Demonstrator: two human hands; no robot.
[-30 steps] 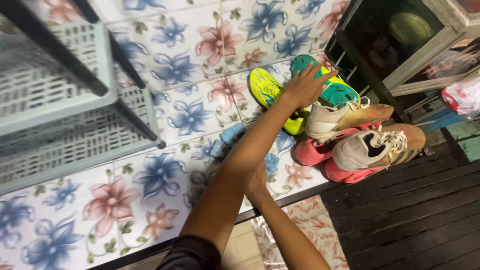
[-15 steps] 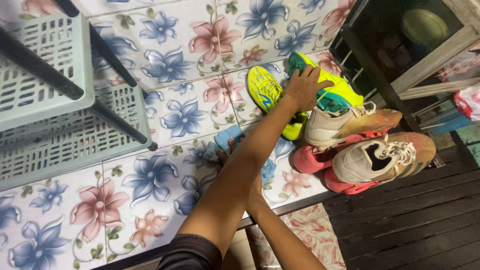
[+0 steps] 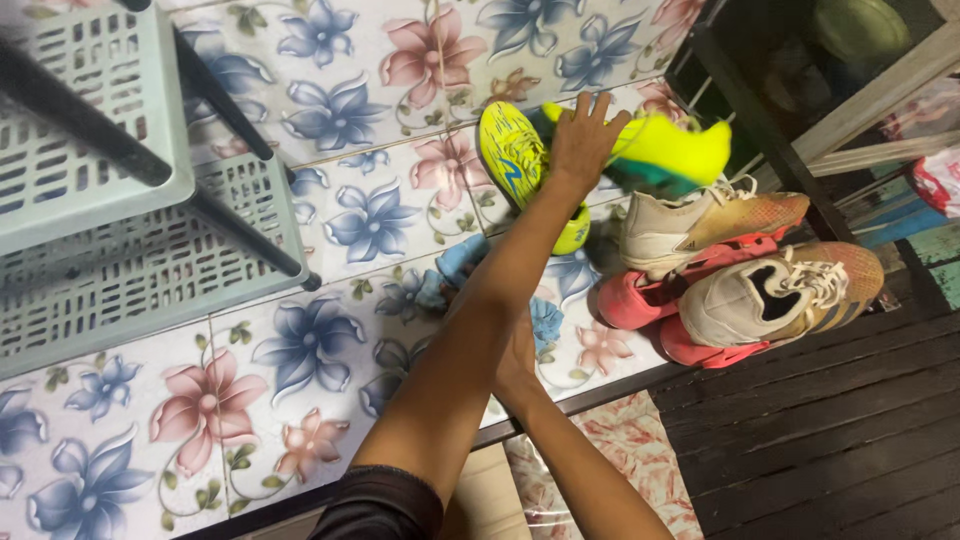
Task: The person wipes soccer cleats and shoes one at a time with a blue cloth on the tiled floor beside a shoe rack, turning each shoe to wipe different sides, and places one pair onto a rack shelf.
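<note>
left hand (image 3: 582, 140) is at upper centre of the frame, arm stretched up from the bottom edge. fingers spread and curled over a neon yellow shoe (image 3: 668, 152), which is tilted and blurred, its teal underside showing; looks gripped at the heel end, can't tell how firmly. second yellow shoe (image 3: 520, 170) lies sole-up just left of the hand, touching the wrist area.

right hand (image 3: 515, 355) is mostly hidden under the left forearm at frame centre. it presses on a blue cloth (image 3: 455, 270) lying on the floral tiled floor (image 3: 300, 350); can't tell whether the fingers are closed on it or flat.

right of the hands: two cream-and-gold shoes (image 3: 770, 295) stacked over a pair of pink shoes (image 3: 635, 300), all bunched together just beside the lifted yellow one.

upper left of frame: pale green plastic rack (image 3: 130, 250) with slotted shelves and dark posts. lower right: dark wooden floorboards (image 3: 830, 420). bottom centre: patterned mat (image 3: 610, 470) under the right forearm.
</note>
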